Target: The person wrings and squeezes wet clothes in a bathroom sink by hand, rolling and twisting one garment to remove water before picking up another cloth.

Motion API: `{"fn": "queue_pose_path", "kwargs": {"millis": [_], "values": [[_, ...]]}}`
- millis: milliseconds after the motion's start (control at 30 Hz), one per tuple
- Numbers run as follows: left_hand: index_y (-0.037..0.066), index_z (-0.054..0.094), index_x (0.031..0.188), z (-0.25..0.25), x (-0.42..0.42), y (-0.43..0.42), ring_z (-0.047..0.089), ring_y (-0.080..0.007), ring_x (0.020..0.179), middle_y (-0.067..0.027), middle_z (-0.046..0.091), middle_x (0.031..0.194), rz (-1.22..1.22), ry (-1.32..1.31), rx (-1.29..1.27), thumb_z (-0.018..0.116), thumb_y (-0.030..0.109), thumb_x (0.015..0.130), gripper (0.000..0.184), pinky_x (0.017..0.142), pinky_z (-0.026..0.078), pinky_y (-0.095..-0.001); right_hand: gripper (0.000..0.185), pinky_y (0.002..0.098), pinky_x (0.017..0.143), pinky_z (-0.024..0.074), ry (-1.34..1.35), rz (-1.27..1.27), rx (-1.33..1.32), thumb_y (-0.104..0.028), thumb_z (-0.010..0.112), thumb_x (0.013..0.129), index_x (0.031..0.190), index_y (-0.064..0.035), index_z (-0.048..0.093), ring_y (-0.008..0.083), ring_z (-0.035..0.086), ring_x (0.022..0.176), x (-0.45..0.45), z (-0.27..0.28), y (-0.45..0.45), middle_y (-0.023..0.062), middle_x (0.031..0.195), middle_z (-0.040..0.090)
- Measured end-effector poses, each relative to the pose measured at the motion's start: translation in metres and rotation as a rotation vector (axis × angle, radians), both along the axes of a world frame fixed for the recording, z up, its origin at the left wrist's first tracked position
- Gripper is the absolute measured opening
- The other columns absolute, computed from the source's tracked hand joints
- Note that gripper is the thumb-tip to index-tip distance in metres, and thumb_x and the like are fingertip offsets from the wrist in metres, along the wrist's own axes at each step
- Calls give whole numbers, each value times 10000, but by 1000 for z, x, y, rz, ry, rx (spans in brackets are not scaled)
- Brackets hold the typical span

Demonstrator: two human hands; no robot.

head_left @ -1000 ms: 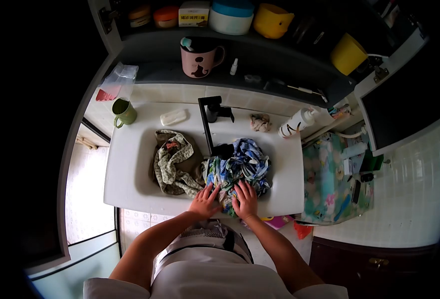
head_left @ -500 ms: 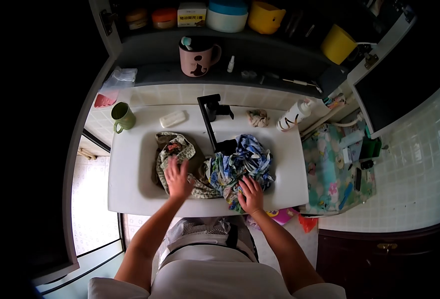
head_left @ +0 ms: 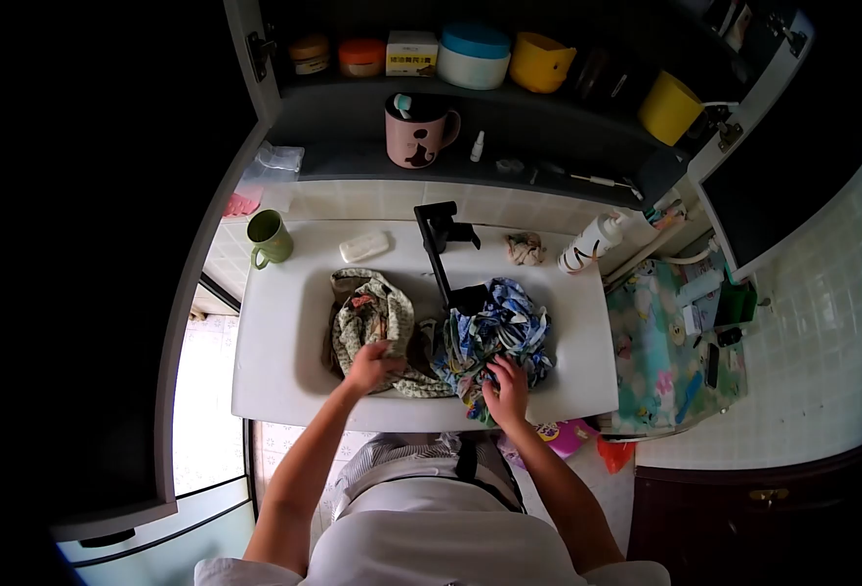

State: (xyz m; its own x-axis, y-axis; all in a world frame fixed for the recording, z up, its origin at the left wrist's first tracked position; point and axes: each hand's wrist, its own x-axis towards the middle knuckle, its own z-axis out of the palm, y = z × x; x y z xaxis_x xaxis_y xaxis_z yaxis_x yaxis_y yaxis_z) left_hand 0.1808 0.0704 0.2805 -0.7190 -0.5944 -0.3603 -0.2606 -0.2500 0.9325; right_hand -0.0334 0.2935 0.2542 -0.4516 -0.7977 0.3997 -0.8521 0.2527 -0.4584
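A bunched grey-green and cream patterned cloth (head_left: pixel 388 303) lies in the left half of the white washbasin (head_left: pixel 284 391). My left hand (head_left: pixel 372 367) is at its near side, fingers curled in and closed on a fold of it. To the right, under the black faucet (head_left: pixel 438 256), a crumpled blue, white and green floral cloth (head_left: pixel 509 322) is heaped up. My right hand (head_left: pixel 507 393) rests on its near edge with bent fingers gripping the fabric. Part of the floral cloth hangs toward the basin's front rim.
On the basin's back ledge are a green mug (head_left: pixel 271 237), a white soap bar (head_left: pixel 364 246), a small crumpled cloth (head_left: pixel 525 248) and a white bottle (head_left: pixel 590 243). Above, an open cabinet shelf holds a pink mug (head_left: pixel 416 137) and several tubs. Its doors stand open at both sides.
My left hand has gone from spread fingers over the patterned cloth to a closed grip, lower and further right. My right hand's fingers have curled into the floral cloth. The view has shifted slightly.
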Motion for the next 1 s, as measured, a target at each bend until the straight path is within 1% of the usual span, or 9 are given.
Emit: {"fn": "queue_pose_path", "kwargs": {"millis": [67, 167, 267, 367, 567, 633, 833, 967, 1000], "values": [[-4, 619, 962, 26, -13, 19, 583, -108, 724, -30, 643, 786, -41, 112, -89, 687, 57, 812, 175, 661, 469, -269, 255, 451, 952, 400, -55, -52, -114, -205, 644, 835, 1024, -35, 631, 370, 513, 1123, 15, 15, -20, 143, 1081, 616], [-8, 620, 982, 48, -18, 39, 570, -100, 716, -35, 637, 763, -188, 63, -189, 680, 65, 811, 196, 651, 471, -278, 423, 358, 848, 456, -1084, -86, 19, -411, 610, 880, 1092, -44, 601, 234, 579, 1012, 43, 63, -64, 112, 1055, 610], [2, 600, 937, 61, -9, 59, 627, -233, 722, -139, 643, 810, -375, 27, -567, 675, 200, 835, 235, 658, 485, -364, 661, 274, 718, 493, -1465, 12, 324, -447, 693, 801, 1283, -50, 477, 169, 613, 874, 52, 62, -96, 87, 1089, 593], [13, 577, 907, 73, 5, 64, 606, -368, 780, -192, 624, 854, -492, -43, -733, 670, 287, 826, 300, 703, 477, -427, 721, 357, 748, 511, -1313, 71, 617, -333, 738, 770, 1272, 94, 446, 211, 617, 958, 50, 79, -115, 146, 1194, 569], [90, 661, 977, 91, 27, 13, 611, -338, 911, -148, 655, 960, -115, -197, -455, 676, 362, 815, 316, 807, 464, -420, 327, 429, 757, 497, -457, 217, 426, -129, 633, 787, 1110, -78, 636, 400, 614, 923, 41, 90, -115, 204, 961, 655], [183, 582, 1237, 82, 36, -19, 472, -325, 1232, -123, 538, 1300, -96, -239, -974, 717, 384, 774, 522, 987, 389, -451, 335, 391, 759, 506, -369, 239, 446, -108, 629, 793, 1124, -63, 640, 364, 648, 893, 45, 120, -110, 194, 960, 667], [270, 294, 1456, 61, 15, -53, 0, -264, 1468, -15, 109, 1586, -255, -417, -1141, 760, 470, 704, 907, 1161, 89, -545, 288, 372, 768, 522, -464, 434, 488, -70, 594, 792, 1064, -69, 685, 324, 658, 888, 38, 182, -110, 153, 958, 685], [240, 423, 1378, 42, -12, -68, 29, -284, 1464, 5, 179, 1574, -394, -364, -1148, 736, 492, 731, 762, 1166, 90, -531, 252, 361, 740, 518, -369, 497, 392, -55, 616, 776, 1012, -75, 701, 307, 663, 852, 27, 222, -100, 141, 936, 680], [199, 533, 1238, 39, -18, -68, 157, -256, 1448, -37, 404, 1463, -320, -261, -1158, 700, 403, 791, 519, 1168, 140, -509, 242, 361, 730, 518, -362, 499, 366, -44, 619, 770, 995, -71, 704, 303, 664, 833, 23, 225, -100, 138, 916, 681]]}}
